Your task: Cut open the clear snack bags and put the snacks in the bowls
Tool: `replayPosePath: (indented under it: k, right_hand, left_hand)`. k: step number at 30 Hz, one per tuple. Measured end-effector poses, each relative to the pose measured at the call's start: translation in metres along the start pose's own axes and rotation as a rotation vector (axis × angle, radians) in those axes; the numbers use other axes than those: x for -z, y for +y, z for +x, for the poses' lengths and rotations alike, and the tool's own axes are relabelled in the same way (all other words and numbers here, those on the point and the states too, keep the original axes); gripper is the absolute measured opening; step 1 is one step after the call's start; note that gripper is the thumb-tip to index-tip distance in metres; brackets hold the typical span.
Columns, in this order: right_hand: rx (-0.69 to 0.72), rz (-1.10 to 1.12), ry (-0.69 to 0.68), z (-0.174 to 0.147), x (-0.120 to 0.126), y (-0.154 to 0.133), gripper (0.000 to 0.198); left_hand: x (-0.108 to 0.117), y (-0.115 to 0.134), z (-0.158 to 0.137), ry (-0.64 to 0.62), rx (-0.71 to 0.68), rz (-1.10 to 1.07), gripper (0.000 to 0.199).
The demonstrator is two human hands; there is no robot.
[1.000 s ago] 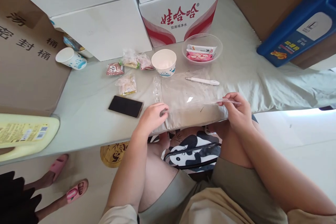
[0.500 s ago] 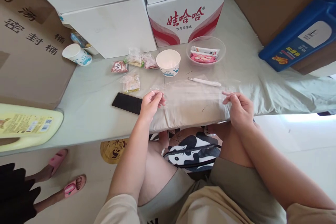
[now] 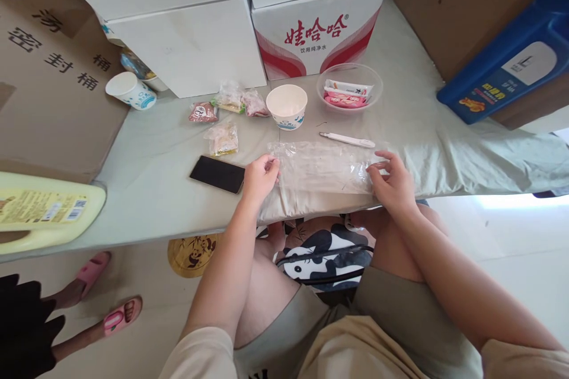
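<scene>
A clear plastic bag [image 3: 320, 169] lies stretched flat near the table's front edge, crinkled at both ends. My left hand [image 3: 261, 176] pinches its left end between thumb and fingers. At the right end, my right hand [image 3: 395, 182] has thumb and index finger apart, with the fingertips at the film. Just beyond the bag rests a white utility knife [image 3: 347, 140]. A white paper bowl [image 3: 287, 108] with blue print stands behind it. Beside my left hand is a black phone [image 3: 217, 174].
Several small snack packets [image 3: 223, 139] lie left of the bowl. A clear plastic bowl [image 3: 324, 98] holds wrapped packets. A paper cup [image 3: 131, 91] lies tipped at left. Boxes [image 3: 320, 35] line the back; a blue jug [image 3: 502, 65] and yellow jug [image 3: 48, 210] flank the sides. A person's slippered feet [image 3: 122, 315] show below.
The bag has come down flat onto the table. My right hand has moved slightly left, and its thumb and index finger have spread apart. My left hand keeps its pinch.
</scene>
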State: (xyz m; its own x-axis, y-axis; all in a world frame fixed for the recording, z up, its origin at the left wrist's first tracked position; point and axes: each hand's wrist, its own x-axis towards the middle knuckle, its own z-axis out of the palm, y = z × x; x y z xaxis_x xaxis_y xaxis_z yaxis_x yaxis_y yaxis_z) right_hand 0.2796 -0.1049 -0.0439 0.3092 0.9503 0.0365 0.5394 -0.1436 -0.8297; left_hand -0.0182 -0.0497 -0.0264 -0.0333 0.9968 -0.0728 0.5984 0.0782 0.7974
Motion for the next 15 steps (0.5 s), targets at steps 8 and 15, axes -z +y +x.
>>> replayPosePath:
  k: [8,15]
  right_hand:
    - [0.372,-0.539,0.029,-0.015,-0.011,0.006,0.059]
    - [0.49,-0.677,-0.384,-0.049,0.017,0.003,0.063]
  left_hand:
    - [-0.013,0.003,0.01,0.169,-0.135,0.479,0.034]
    - [-0.02,0.002,0.023,0.03,-0.165,0.376,0.023]
